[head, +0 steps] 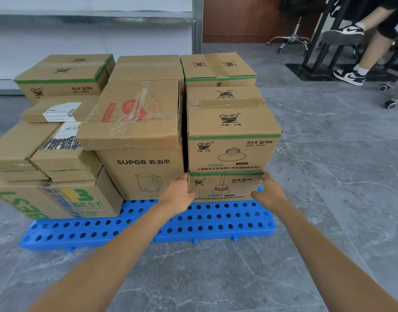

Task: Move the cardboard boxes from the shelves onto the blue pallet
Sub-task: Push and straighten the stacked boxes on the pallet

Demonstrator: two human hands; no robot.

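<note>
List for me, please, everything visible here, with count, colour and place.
cardboard boxes: about a dozen, brown, stacked on the pallet
lower lamp box: one, brown, green stripe, pallet's front right
blue pallet: one, on the floor
shelf: one, grey metal, behind the boxes
chair base: one, chrome, far right
sneakers: two, black-and-white, on a seated person, top right
floor: grey tiles
hands: left hand and right hand, on the lower lamp box's sides

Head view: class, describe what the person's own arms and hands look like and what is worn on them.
The left forearm and right forearm are bare as far as the frame shows, with no sleeves in view. The left hand and right hand wear no gloves, and no watch, bracelet or ring is visible.
</note>
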